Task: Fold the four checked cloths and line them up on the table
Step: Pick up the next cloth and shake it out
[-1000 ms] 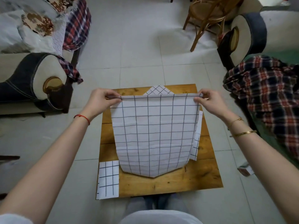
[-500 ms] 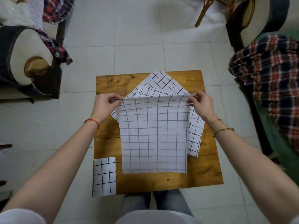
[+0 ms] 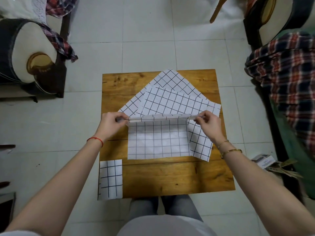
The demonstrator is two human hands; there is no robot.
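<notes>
The left hand [image 3: 111,122] pinches the left end of a checked cloth [image 3: 158,142] between thumb and fingers, knuckles turned up, wrist bent slightly inward, a red cord [image 3: 95,141] around the wrist. The right hand [image 3: 207,124] pinches the right end of the same raised edge in a matching grip, with two thin bangles [image 3: 229,149] on its wrist. Both forearms reach in from the near corners and converge over the counter [image 3: 170,178]. Between the hands the held edge runs as a taut, doubled band lifted just above the surface; the near part of the cloth lies flat on the wood below it.

Under and beyond that cloth lie more unfolded cloths [image 3: 170,92], overlapping, one turned so a corner points to the far edge, another showing out to the right. A small folded cloth [image 3: 110,179] sits at the near left corner of the counter, well apart from the pile, its left side overhanging the edge. Tiled floor [image 3: 148,40] surrounds the counter.
</notes>
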